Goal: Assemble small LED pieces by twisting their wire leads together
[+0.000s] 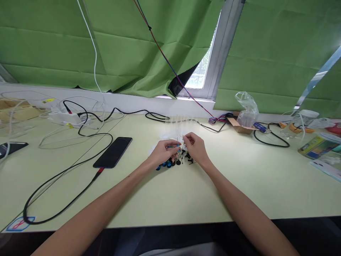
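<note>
Over the middle of the table, my left hand [164, 152] is closed in a pinch on a small blue part [178, 146] with a thin wire-like lead sticking up. Close on its right, my right hand [196, 146] is also pinched shut at the fingertips. A fine wire seems to run near those fingertips, but what they hold is too small to make out. Under and between the hands lie several shiny blue round parts [169, 164], a black disc [178, 162] and small black pieces [190, 160] with thin leads. The left hand partly covers the pile.
Behind the hands stand clear plastic containers [183, 122]. A phone [113, 152] on a black charging cable [64, 171] lies to the left, near a white power strip [65, 116]. Rightward are a cardboard box [241, 127] with a plastic bag and a labelled jar [318, 145].
</note>
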A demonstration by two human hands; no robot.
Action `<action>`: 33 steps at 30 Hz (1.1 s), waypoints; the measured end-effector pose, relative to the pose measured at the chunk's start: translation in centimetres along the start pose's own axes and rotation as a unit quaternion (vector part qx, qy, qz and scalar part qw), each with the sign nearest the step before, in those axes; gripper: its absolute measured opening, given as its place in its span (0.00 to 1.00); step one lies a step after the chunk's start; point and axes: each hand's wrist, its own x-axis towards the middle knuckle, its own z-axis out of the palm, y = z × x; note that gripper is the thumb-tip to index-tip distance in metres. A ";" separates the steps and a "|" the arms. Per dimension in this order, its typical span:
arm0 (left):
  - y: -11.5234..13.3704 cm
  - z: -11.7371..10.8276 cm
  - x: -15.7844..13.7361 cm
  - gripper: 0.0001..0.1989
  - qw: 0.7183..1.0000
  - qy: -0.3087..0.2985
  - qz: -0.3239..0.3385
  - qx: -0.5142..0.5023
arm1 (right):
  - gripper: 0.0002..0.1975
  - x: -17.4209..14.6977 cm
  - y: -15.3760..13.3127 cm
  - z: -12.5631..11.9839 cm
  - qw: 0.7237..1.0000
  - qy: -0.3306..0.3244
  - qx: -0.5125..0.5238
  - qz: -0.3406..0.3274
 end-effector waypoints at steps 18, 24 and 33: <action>0.5 -0.3 -0.5 0.28 0.999 -0.014 0.027 -0.034 | 0.12 0.0 0.4 0.1 0.999 -0.019 -0.043 -0.014; 1.3 -0.1 -0.9 0.26 0.998 -0.038 0.043 -0.008 | 0.13 -0.1 0.5 0.2 0.998 -0.031 -0.059 -0.022; 0.6 -0.3 -0.4 0.13 0.999 -0.022 0.035 0.028 | 0.14 0.0 1.0 0.3 0.995 -0.039 -0.084 -0.034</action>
